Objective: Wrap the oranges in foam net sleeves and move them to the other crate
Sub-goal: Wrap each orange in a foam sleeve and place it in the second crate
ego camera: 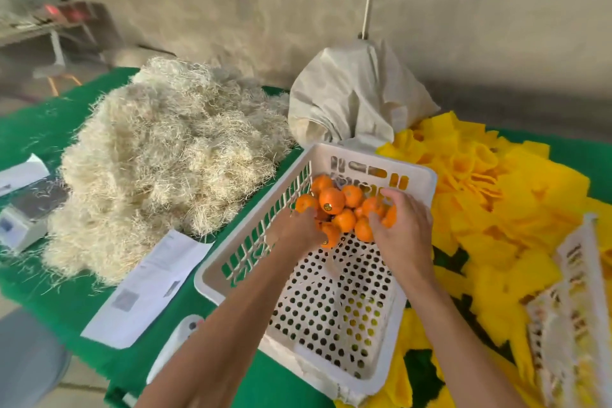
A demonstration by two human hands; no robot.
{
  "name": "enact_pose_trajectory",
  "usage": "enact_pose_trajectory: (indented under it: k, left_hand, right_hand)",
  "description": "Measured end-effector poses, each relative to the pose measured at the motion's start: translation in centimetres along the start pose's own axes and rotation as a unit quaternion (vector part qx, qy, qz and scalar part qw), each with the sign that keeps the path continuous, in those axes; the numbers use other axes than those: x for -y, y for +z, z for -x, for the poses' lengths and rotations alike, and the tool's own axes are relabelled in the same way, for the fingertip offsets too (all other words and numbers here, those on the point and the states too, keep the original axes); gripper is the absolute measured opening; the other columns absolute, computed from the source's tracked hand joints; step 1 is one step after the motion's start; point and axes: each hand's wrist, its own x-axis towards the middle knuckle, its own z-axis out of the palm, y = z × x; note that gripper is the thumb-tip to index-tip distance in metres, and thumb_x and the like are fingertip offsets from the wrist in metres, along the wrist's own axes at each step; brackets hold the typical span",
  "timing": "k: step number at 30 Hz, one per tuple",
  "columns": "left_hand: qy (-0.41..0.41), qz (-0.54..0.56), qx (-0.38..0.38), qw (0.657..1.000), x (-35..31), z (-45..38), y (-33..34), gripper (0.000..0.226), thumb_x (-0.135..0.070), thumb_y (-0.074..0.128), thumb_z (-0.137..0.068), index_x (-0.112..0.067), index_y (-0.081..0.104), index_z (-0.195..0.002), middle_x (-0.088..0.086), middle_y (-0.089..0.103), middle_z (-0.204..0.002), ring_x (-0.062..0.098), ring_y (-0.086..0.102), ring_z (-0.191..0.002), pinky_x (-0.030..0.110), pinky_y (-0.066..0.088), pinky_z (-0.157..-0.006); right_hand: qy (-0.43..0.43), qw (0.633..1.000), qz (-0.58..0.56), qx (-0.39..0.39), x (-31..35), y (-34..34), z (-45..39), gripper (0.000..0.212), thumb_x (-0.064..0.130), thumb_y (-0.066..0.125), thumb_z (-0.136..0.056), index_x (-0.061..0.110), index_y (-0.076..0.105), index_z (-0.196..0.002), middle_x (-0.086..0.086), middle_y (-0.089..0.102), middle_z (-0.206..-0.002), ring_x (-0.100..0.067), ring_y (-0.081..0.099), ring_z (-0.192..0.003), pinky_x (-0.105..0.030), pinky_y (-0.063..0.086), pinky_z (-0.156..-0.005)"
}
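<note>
At the far left a small grey weighing scale sits on the green table cover, beside a big heap of pale shredded straw-like packing fibre and a white printed paper sheet, probably kept near for later packing. In the middle stands a white perforated plastic crate, tilted so the small round oranges have gathered in its far corner, which looks like a way to bunch them for easy grabbing. The left hand reaches into the pile with fingers curled around an orange at the near edge. The right hand cups the pile's right side, fingers bent over another orange, likely to steady the heap or lift one. Behind sits a crumpled beige cloth bag. To the right lies a spread of yellow foam net sleeves, within reach for wrapping, and a second white crate at the edge, presumably the destination
</note>
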Motion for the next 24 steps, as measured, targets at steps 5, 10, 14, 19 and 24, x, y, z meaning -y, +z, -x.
enact_pose_trajectory:
  k: [5,10,14,19,24]
  left_hand:
    - [-0.029,-0.119,0.022,0.992,-0.2,-3.5,1.7,0.05,-0.04,0.066,-0.094,-0.025,0.05,-0.14,0.015,0.058,-0.135,0.033,0.062,-0.118,0.034,0.053,-0.082]
    - [-0.016,-0.164,-0.003,0.986,-0.7,-3.9,2.7,0.043,-0.033,0.059,-0.101,-0.017,0.049,-0.14,0.018,0.056,-0.136,0.033,0.064,-0.114,0.035,0.048,-0.071]
    - [-0.015,-0.124,0.009,0.992,-0.9,-3.0,1.6,0.039,-0.034,0.06,-0.098,-0.022,0.055,-0.134,0.006,0.062,-0.113,0.028,0.064,-0.101,0.031,0.05,-0.073]
    - [0.016,0.088,-0.033,0.995,-2.9,0.2,-0.3,0.049,-0.049,0.07,-0.091,-0.038,0.055,-0.137,-0.009,0.052,-0.086,0.011,0.051,-0.071,0.018,0.036,-0.045]
    - [0.216,0.418,-0.082,0.878,-7.5,6.4,2.4,0.044,-0.041,0.083,-0.085,-0.039,0.065,-0.124,-0.026,0.069,-0.11,-0.006,0.065,-0.101,0.007,0.05,-0.073]
  right_hand:
    - [-0.01,0.999,0.028,-0.017,-1.6,-0.2,-1.2,0.041,0.025,0.076,-0.087,0.021,0.062,-0.124,0.006,0.066,-0.125,-0.013,0.052,-0.124,-0.038,0.026,-0.119]
    - [0.02,0.999,0.033,-0.011,-3.3,-1.1,-1.8,0.039,0.025,0.074,-0.089,0.021,0.062,-0.126,0.005,0.066,-0.124,-0.014,0.053,-0.124,-0.039,0.027,-0.119]
    - [0.029,0.999,0.028,-0.02,-3.3,-1.6,-1.4,0.039,0.025,0.073,-0.089,0.022,0.062,-0.127,0.005,0.067,-0.125,-0.012,0.051,-0.123,-0.041,0.028,-0.119]
    - [0.024,0.999,0.025,-0.016,-2.0,-3.5,0.2,0.042,0.026,0.074,-0.089,0.023,0.06,-0.129,0.005,0.067,-0.128,-0.015,0.054,-0.125,-0.044,0.03,-0.118]
    - [0.041,0.998,0.038,-0.006,-2.8,-7.2,4.4,0.042,0.03,0.073,-0.091,0.023,0.06,-0.13,0.006,0.065,-0.13,-0.017,0.055,-0.125,-0.036,0.03,-0.115]
